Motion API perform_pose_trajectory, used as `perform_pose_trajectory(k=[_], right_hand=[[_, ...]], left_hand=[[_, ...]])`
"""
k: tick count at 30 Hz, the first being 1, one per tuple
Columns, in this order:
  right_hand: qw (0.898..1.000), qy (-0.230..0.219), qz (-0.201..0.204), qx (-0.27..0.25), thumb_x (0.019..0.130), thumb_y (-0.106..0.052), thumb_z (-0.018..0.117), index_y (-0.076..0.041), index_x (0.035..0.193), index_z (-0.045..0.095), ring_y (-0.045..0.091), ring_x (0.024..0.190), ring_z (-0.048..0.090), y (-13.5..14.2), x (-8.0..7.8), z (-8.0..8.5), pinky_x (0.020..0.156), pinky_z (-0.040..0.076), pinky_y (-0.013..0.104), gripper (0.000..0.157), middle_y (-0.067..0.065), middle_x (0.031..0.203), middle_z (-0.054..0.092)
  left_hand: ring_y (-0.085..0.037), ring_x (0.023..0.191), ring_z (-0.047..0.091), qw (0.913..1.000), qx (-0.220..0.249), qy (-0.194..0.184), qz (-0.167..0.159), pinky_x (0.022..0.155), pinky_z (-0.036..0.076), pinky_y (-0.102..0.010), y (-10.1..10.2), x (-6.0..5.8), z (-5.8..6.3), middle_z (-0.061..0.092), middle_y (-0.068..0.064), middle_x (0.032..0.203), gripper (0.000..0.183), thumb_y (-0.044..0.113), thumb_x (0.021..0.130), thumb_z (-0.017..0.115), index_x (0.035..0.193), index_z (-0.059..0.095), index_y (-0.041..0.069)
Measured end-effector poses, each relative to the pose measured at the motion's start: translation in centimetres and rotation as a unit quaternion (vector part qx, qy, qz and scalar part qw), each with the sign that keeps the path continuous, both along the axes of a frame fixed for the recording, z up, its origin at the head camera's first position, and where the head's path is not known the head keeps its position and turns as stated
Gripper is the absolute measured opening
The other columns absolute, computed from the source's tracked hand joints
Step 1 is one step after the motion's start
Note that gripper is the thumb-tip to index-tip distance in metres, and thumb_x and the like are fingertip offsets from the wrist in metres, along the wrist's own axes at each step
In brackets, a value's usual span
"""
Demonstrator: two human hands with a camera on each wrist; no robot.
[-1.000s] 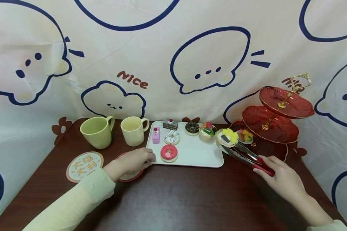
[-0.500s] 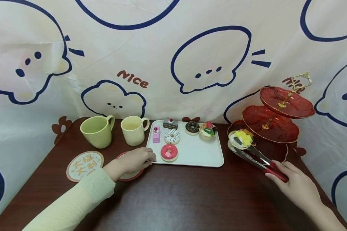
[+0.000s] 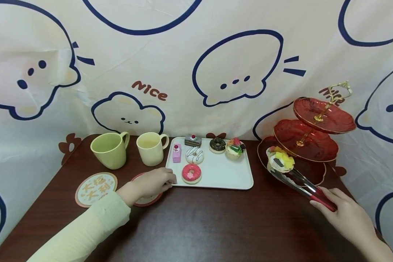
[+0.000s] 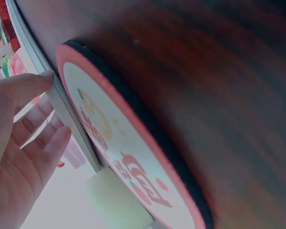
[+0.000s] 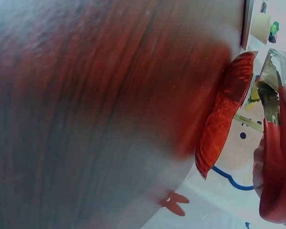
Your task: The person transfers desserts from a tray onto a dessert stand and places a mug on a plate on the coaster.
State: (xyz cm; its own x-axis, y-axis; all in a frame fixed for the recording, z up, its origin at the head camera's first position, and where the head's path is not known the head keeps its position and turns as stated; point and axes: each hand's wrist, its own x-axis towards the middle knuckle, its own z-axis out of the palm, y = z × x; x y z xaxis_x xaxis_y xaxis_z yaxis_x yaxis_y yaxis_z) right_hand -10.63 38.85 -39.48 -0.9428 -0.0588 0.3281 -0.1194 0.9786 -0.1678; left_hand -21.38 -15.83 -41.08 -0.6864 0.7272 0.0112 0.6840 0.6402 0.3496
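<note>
In the head view, my right hand [image 3: 350, 214] grips red-handled metal tongs [image 3: 324, 202]. Between the tips of the tongs is a fruit tart [image 3: 281, 161] with yellow cubes, held over the bottom plate of a red three-tier cake stand [image 3: 321, 147]. A second fruit tart shows partly behind it. The right wrist view has the tongs' red handles [image 5: 274, 176] at its right side. My left hand [image 3: 152, 182] holds the front left corner of a white tray [image 3: 222, 176]; in the left wrist view its thumb and fingertips pinch the tray's rim [image 4: 69, 107].
The tray carries a pink doughnut [image 3: 191, 173], a white doughnut [image 3: 194, 155], a chocolate doughnut [image 3: 217, 145], two cake slices and another tart [image 3: 234, 150]. Left of it stand a green mug [image 3: 109, 151] and a cream mug [image 3: 150, 151], with round coasters [image 3: 96, 189] in front.
My right hand has carried the tart in the tongs rightward from the tray's right edge to over the stand's bottom plate. My left hand stays at the tray corner.
</note>
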Motion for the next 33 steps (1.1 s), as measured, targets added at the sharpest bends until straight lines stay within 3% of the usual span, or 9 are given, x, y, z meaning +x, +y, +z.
perform_pose_trajectory(k=[5,12,26,33], right_hand=[[1.000,-0.018,-0.018,0.007,0.082,-0.037,0.086,0.011,0.124,0.064,0.034,0.073,0.055,0.8,0.0,0.1,0.057,0.051,0.050,0.068,0.027,0.104,0.061],[0.998,-0.030,-0.045,0.018,0.085,-0.041,0.083,0.011,0.125,0.063,0.046,0.082,0.060,1.7,0.2,0.0,0.066,0.050,0.064,0.069,0.032,0.111,0.058],[0.996,-0.040,-0.077,0.018,0.087,-0.040,0.082,0.016,0.123,0.060,0.045,0.076,0.058,3.8,0.6,-0.3,0.063,0.050,0.061,0.070,0.036,0.105,0.057],[0.993,-0.068,-0.098,0.019,0.088,-0.037,0.081,0.020,0.122,0.056,0.040,0.071,0.055,4.8,0.6,-0.1,0.059,0.052,0.057,0.071,0.037,0.097,0.056]], left_hand=[[-0.012,0.081,0.059,0.9999,-0.004,-0.009,0.011,0.079,0.056,-0.034,-0.1,0.1,0.1,0.063,0.003,0.089,0.013,0.000,0.093,0.073,0.100,0.074,0.011],[-0.012,0.083,0.060,0.9999,-0.005,-0.002,0.010,0.079,0.056,-0.034,-0.1,0.1,-0.1,0.064,0.002,0.090,0.012,0.001,0.092,0.073,0.100,0.074,0.010],[-0.013,0.085,0.062,1.0000,-0.002,0.000,0.003,0.080,0.057,-0.035,-0.1,0.0,-0.1,0.065,0.002,0.090,0.013,0.000,0.092,0.073,0.100,0.075,0.010],[-0.012,0.083,0.060,1.0000,-0.002,0.001,0.004,0.078,0.056,-0.034,0.0,0.0,-0.2,0.062,0.003,0.088,0.012,0.000,0.092,0.073,0.099,0.074,0.011]])
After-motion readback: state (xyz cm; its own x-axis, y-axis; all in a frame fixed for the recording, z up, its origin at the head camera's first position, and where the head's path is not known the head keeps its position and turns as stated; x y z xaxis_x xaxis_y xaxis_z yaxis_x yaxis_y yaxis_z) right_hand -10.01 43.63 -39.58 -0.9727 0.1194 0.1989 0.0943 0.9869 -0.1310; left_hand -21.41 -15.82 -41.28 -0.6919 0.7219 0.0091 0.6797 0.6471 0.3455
